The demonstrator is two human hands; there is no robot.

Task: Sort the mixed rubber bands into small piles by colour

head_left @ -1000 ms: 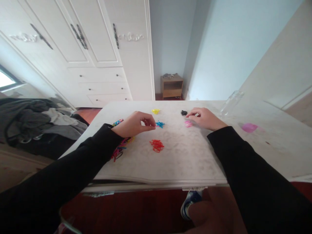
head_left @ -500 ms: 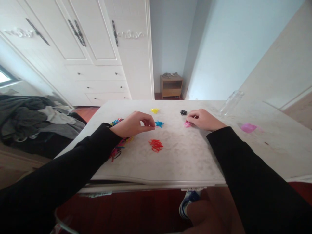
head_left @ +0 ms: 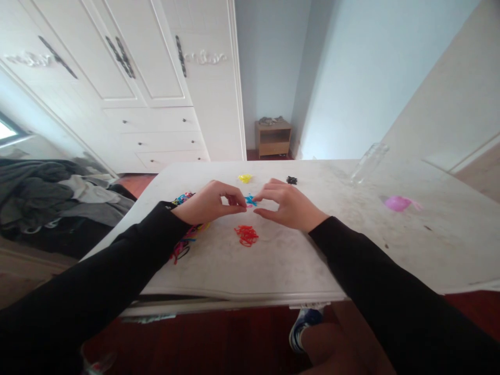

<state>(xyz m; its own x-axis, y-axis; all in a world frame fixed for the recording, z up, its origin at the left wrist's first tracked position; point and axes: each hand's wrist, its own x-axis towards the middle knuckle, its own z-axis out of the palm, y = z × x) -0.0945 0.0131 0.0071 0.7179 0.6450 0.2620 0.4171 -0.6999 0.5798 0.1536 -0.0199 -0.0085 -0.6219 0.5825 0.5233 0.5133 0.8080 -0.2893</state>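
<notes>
My left hand (head_left: 213, 202) pinches a small pink rubber band (head_left: 249, 206) between thumb and fingertips above the table. Facing it, my right hand (head_left: 288, 206) holds its thumb and fingers apart, close to the pink band. Just behind the fingertips lies a small pile of blue rubber bands (head_left: 250, 199). Red rubber bands (head_left: 246, 236) form a heap nearer to me. Yellow bands (head_left: 245, 178) and black bands (head_left: 291, 180) lie farther back in separate piles. A mixed-colour heap of bands (head_left: 183, 245) is partly covered by my left wrist. The pink pile is hidden from view.
On the right of the white table (head_left: 289, 265) lie a pink balloon-like item (head_left: 397, 203) and a clear glass bottle (head_left: 368, 164). Dark and grey clothes (head_left: 47, 198) are heaped to the left. A white wardrobe (head_left: 156, 73) and a small wooden cabinet (head_left: 273, 139) stand behind.
My right hand has moved left from the pink pile to beside my left fingertips, and its fingers have spread. The left hand stays almost in place, still pinching. The view has shifted slightly.
</notes>
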